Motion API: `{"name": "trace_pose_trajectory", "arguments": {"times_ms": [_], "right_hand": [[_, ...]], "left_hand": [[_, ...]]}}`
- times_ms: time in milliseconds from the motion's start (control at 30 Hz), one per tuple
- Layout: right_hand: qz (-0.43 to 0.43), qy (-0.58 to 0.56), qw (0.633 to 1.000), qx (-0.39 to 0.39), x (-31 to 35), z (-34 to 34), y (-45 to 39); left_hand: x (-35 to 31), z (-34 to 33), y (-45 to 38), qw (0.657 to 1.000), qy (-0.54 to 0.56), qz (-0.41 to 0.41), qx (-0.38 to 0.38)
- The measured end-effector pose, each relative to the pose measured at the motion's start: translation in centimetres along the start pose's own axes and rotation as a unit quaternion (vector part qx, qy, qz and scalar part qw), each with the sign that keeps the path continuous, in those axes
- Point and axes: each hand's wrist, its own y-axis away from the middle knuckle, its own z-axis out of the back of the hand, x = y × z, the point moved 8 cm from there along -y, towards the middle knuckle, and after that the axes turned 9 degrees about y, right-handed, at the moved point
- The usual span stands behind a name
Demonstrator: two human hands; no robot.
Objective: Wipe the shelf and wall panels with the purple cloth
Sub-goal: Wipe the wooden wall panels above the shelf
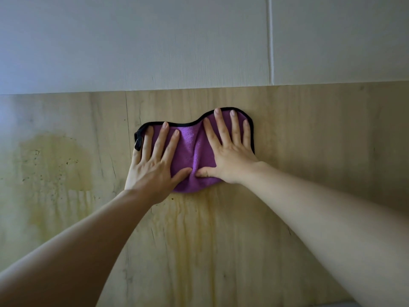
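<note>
Here, in the head view, both hands are pressing a purple cloth flat against a pale wood-grain panel. The left hand is lying on the cloth's left part and the right hand on its right part; in each the grip is fully spread, fingers straight and splayed, nothing pinched or curled round. The thumbs are nearly meeting over a bunched fold in the middle of the cloth, whose black-trimmed edge is curving along the top. A yellowish stain is showing on the panel to the left of the cloth, and yellowish streaks are running down below it. Above the wood panel, a grey-white panel is spanning the view, with a vertical seam at its right.
</note>
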Motion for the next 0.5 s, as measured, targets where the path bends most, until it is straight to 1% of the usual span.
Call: {"name": "trace_pose_trajectory", "arguments": {"times_ms": [133,400,500], "right_hand": [[0.009,0.010,1.000,-0.004,2.2,-0.5,0.2],[0.002,0.018,1.000,-0.014,3.7,-1.3,0.7],[0.000,0.010,1.000,-0.019,4.7,-2.2,1.8]], "left_hand": [[1.3,-0.4,1.8,1.000,-0.003,0.002,0.000],[2.0,-1.0,3.5,1.000,0.017,0.005,-0.009],[2.4,-1.6,4.9,1.000,0.020,0.009,0.000]]}}
